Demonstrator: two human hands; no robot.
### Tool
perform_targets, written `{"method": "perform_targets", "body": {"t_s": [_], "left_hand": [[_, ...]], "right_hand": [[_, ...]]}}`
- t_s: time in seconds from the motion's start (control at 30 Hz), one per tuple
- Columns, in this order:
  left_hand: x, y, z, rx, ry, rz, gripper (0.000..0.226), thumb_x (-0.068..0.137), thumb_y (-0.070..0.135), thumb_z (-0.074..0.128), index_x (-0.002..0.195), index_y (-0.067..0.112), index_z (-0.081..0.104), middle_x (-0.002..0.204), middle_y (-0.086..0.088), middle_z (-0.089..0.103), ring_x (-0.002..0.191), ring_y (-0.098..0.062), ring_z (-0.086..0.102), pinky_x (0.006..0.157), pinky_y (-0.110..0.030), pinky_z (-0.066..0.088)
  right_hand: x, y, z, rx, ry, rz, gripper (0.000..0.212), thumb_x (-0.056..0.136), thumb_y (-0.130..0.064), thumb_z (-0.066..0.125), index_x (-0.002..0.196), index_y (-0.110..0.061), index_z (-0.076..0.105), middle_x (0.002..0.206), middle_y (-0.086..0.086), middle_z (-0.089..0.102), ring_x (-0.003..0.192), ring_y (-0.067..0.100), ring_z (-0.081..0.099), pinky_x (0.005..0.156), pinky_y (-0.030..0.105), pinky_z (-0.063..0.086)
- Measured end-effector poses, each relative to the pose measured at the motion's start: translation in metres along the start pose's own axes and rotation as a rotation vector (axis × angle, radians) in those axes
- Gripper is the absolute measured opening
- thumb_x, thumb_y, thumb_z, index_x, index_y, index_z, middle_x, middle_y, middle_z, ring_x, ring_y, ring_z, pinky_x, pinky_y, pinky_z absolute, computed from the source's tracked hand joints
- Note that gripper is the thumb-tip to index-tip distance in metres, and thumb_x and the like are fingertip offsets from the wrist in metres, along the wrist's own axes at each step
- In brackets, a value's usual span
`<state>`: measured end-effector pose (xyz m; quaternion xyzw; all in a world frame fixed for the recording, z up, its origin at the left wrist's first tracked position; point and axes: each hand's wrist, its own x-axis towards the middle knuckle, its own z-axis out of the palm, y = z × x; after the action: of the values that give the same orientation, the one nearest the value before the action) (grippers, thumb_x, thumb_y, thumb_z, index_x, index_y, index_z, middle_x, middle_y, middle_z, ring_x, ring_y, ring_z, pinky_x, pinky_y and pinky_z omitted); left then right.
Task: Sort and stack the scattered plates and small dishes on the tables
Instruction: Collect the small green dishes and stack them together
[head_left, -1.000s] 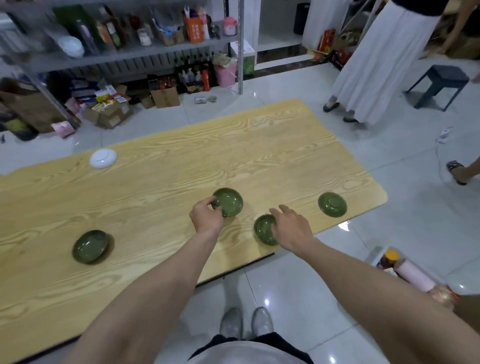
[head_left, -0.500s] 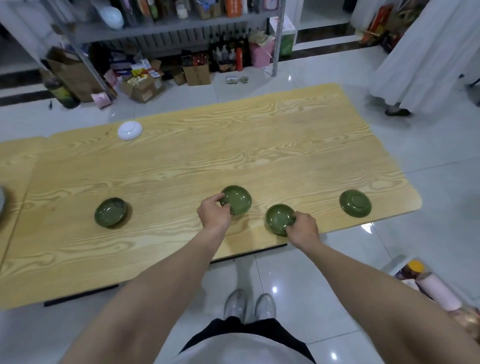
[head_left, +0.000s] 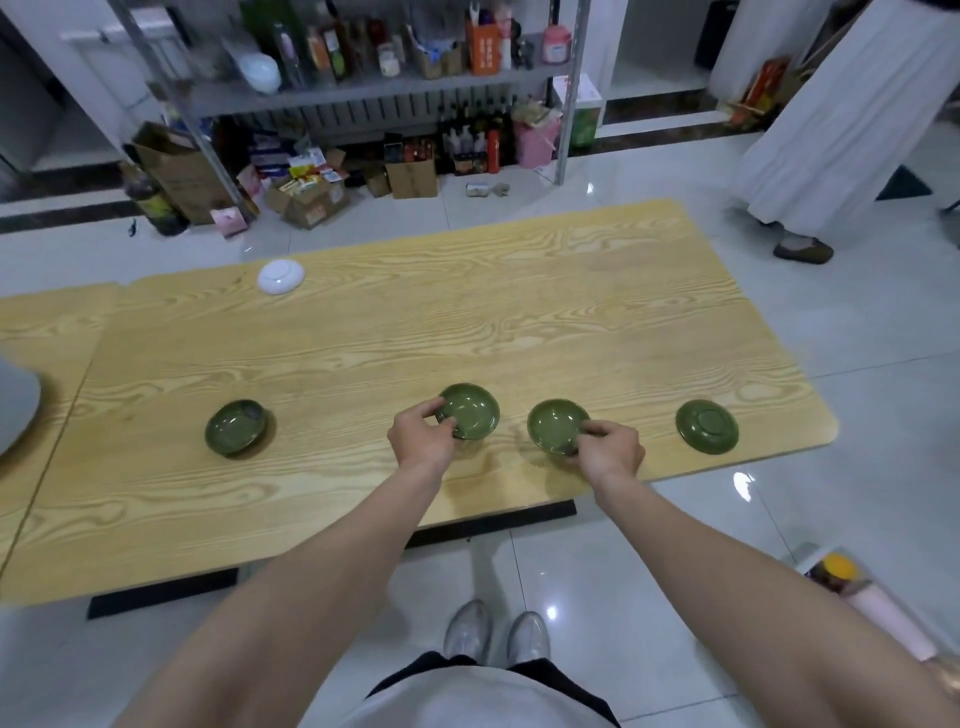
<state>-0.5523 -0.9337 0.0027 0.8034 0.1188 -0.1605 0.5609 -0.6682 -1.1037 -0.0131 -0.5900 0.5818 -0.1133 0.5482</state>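
Observation:
Several small green dishes lie on a light wooden table (head_left: 467, 322). My left hand (head_left: 421, 441) pinches the near-left rim of one green dish (head_left: 472, 408), which is tilted up off the wood. My right hand (head_left: 608, 449) pinches the right rim of a second green dish (head_left: 553, 423), also tilted. A third green dish (head_left: 706, 426) lies upside down near the table's right edge. A fourth green dish (head_left: 234, 426) sits upright to the left. A white dish (head_left: 280, 276) lies upside down at the far left.
A second table (head_left: 36, 332) adjoins on the left, with a grey object (head_left: 15, 400) at the frame edge. A shelf rack (head_left: 363, 88) with bottles and boxes stands beyond. A person in a white skirt (head_left: 831, 119) stands at the far right. Items (head_left: 857, 597) lie on the floor near right.
Both hands have tightened on their dishes and tipped them up off the table. The camera view has shifted, so the table now sits more squarely ahead.

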Motion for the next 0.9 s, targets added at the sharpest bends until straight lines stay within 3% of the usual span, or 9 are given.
{"method": "perform_targets", "body": {"t_s": [0.07, 0.13, 0.23, 0.5, 0.6, 0.7, 0.8, 0.9], "left_hand": [[-0.004, 0.000, -0.003, -0.024, 0.003, -0.009, 0.038, 0.084, -0.008, 0.069, 0.117, 0.011, 0.071, 0.127, -0.006, 0.061, 0.069, -0.022, 0.072, 0.068, -0.033, 0.062], [-0.009, 0.003, -0.006, -0.077, 0.006, -0.023, 0.038, 0.084, -0.009, 0.069, 0.117, 0.009, 0.070, 0.123, -0.005, 0.062, 0.058, -0.019, 0.071, 0.060, -0.026, 0.060], [-0.015, 0.010, -0.012, -0.157, 0.011, -0.013, 0.038, 0.083, -0.011, 0.068, 0.116, 0.007, 0.070, 0.122, -0.006, 0.062, 0.069, -0.021, 0.072, 0.056, -0.021, 0.058], [-0.027, 0.009, -0.054, -0.327, 0.085, 0.003, 0.038, 0.085, -0.009, 0.068, 0.118, 0.010, 0.067, 0.112, -0.006, 0.066, 0.087, -0.023, 0.072, 0.059, -0.022, 0.058], [-0.029, 0.001, -0.075, -0.405, 0.133, -0.031, 0.043, 0.085, -0.010, 0.068, 0.123, 0.009, 0.063, 0.112, -0.009, 0.067, 0.091, -0.027, 0.071, 0.057, -0.022, 0.058], [-0.027, -0.008, -0.095, -0.464, 0.167, -0.045, 0.045, 0.084, -0.011, 0.068, 0.126, 0.004, 0.061, 0.112, -0.009, 0.067, 0.089, -0.026, 0.071, 0.056, -0.021, 0.057], [-0.020, -0.015, -0.116, -0.505, 0.194, -0.051, 0.045, 0.085, -0.010, 0.068, 0.127, 0.002, 0.060, 0.108, -0.006, 0.067, 0.085, -0.022, 0.072, 0.057, -0.020, 0.057], [-0.007, -0.018, -0.140, -0.542, 0.218, -0.068, 0.043, 0.086, -0.009, 0.067, 0.127, 0.001, 0.060, 0.110, -0.007, 0.067, 0.081, -0.020, 0.072, 0.058, -0.020, 0.057]], "right_hand": [[-0.004, -0.014, 0.001, 0.029, -0.017, -0.058, 0.035, 0.080, 0.009, 0.063, 0.105, -0.012, 0.075, 0.112, 0.007, 0.063, 0.094, 0.035, 0.069, 0.084, 0.042, 0.060], [-0.012, -0.028, 0.003, 0.046, -0.037, -0.117, 0.037, 0.078, 0.009, 0.066, 0.107, -0.012, 0.074, 0.109, 0.005, 0.062, 0.085, 0.030, 0.071, 0.078, 0.037, 0.061], [-0.025, -0.043, 0.008, 0.082, -0.065, -0.186, 0.035, 0.079, 0.009, 0.066, 0.105, -0.013, 0.074, 0.107, 0.004, 0.062, 0.067, 0.020, 0.071, 0.061, 0.025, 0.061], [-0.059, -0.056, 0.025, 0.234, -0.165, -0.206, 0.033, 0.080, 0.008, 0.068, 0.086, -0.025, 0.067, 0.109, 0.009, 0.062, 0.095, 0.024, 0.067, 0.064, 0.024, 0.060], [-0.071, -0.056, 0.038, 0.242, -0.204, -0.199, 0.032, 0.080, 0.008, 0.067, 0.091, -0.022, 0.065, 0.105, 0.011, 0.066, 0.080, 0.022, 0.073, 0.067, 0.030, 0.062], [-0.087, -0.056, 0.054, 0.243, -0.256, -0.191, 0.034, 0.081, 0.009, 0.067, 0.095, -0.021, 0.062, 0.104, 0.010, 0.068, 0.064, 0.016, 0.073, 0.065, 0.029, 0.061], [-0.106, -0.058, 0.071, 0.237, -0.297, -0.191, 0.041, 0.081, 0.009, 0.067, 0.109, -0.021, 0.060, 0.107, 0.009, 0.067, 0.080, 0.022, 0.073, 0.057, 0.020, 0.057], [-0.125, -0.060, 0.092, 0.220, -0.321, -0.190, 0.034, 0.080, 0.008, 0.069, 0.098, -0.020, 0.063, 0.107, 0.009, 0.067, 0.080, 0.022, 0.073, 0.053, 0.018, 0.055]]}}
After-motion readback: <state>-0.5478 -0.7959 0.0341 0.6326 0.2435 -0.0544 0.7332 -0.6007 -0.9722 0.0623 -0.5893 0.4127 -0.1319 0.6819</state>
